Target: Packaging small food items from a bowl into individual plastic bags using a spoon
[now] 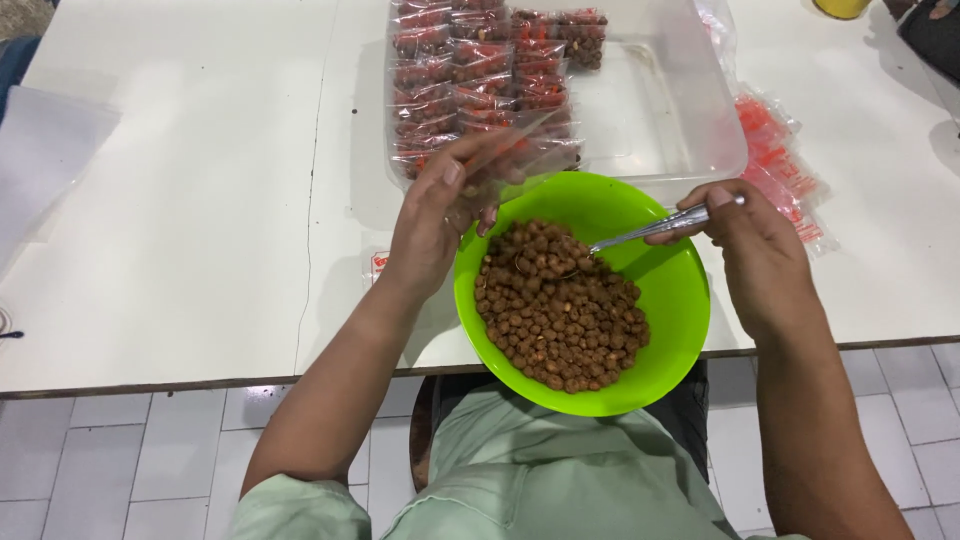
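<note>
1. At six o'clock on the white table [180,220], overhanging its near edge, sits a green bowl [672,300] of brown coated nuts [560,310].
2. Right hand [755,250] pinches a metal spoon [650,230] at three o'clock of the bowl, its tip in the nuts.
3. Left hand [435,220] holds a small clear bag [510,160] at the bowl's eleven o'clock rim, fingers closed on it.
4. Toward twelve o'clock a clear plastic tray [670,110] holds rows of filled packets [470,70], just beyond the bowl.
5. At two o'clock lies a stack of empty red-printed bags [785,165].
</note>
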